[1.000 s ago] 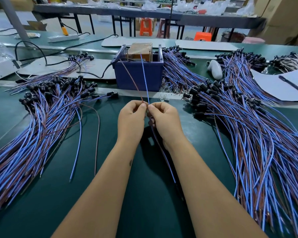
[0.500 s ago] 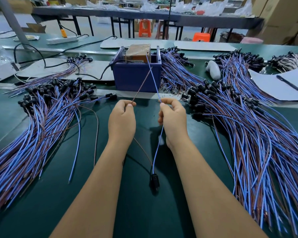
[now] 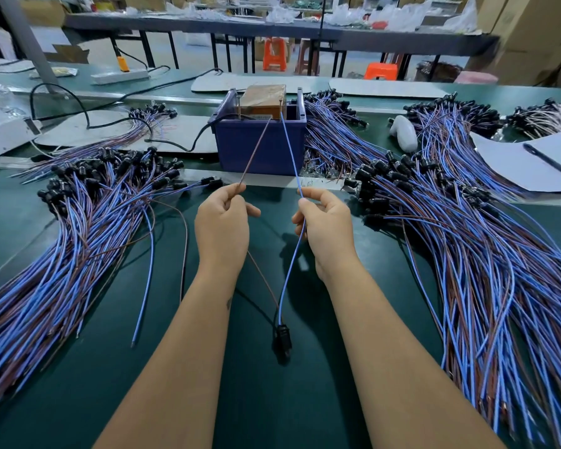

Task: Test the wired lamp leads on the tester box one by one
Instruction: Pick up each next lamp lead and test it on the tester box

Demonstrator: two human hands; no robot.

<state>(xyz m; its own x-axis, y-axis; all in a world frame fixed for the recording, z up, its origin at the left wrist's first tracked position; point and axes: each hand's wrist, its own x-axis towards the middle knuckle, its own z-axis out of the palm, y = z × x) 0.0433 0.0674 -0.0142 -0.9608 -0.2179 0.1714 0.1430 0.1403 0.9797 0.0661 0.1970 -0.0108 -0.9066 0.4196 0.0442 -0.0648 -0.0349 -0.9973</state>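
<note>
two leads run away toward tester box [image 3: 260, 147]: left hand [image 3: 222, 226] pinches brown lead [image 3: 256, 151], right hand [image 3: 326, 229] pinches blue lead [image 3: 290, 150]; no legible writing.

Grey workbench [image 3: 402, 40], orange stools [image 3: 274, 55], cardboard boxes [image 3: 538, 37]

Brown lead [image 3: 256, 150] and blue lead [image 3: 289, 147] raised, tips at tester box [image 3: 262, 102]; black lamp holder [image 3: 283, 338] lying on desk [image 3: 110, 367].

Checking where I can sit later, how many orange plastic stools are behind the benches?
2: one orange stool under the far table, left of centre; another orange stool lower and further right. Others may be hidden behind the tables.
</note>
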